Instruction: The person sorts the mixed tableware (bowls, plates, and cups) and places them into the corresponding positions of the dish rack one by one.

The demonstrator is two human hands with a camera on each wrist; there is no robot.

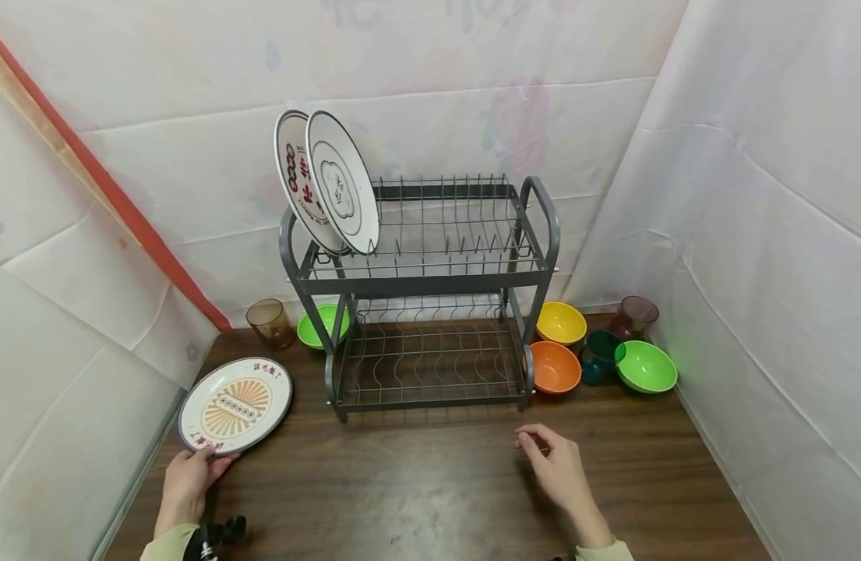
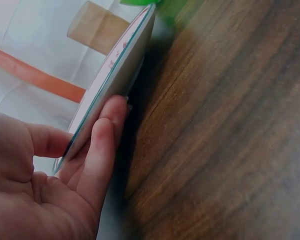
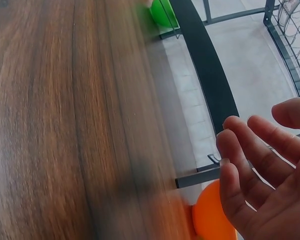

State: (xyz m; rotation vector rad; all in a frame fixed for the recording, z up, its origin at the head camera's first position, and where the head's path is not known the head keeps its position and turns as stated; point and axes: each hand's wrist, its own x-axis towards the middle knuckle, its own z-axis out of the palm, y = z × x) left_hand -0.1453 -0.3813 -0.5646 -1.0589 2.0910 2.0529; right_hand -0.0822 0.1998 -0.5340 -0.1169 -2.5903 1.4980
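Note:
At the table's left side, my left hand (image 1: 187,481) pinches the near rim of a white plate (image 1: 237,405) with a yellow sunburst and red characters. In the left wrist view, the thumb lies on the plate's upper face and the fingers (image 2: 102,150) are beneath it. The plate (image 2: 110,80) is tipped up at the held edge, off the wood there. My right hand (image 1: 556,467) hovers over the table in front of the rack's right end, holding nothing. Its fingers (image 3: 260,160) are loosely bent. Two plates (image 1: 342,183) lean in the upper left of the grey dish rack (image 1: 423,284).
Left of the rack stand an amber cup (image 1: 270,323) and a green bowl (image 1: 325,326). On its right are a yellow bowl (image 1: 561,322), an orange bowl (image 1: 555,367), a teal cup (image 1: 600,357), a green bowl (image 1: 646,366) and a reddish cup (image 1: 633,315). White cloth walls surround the table.

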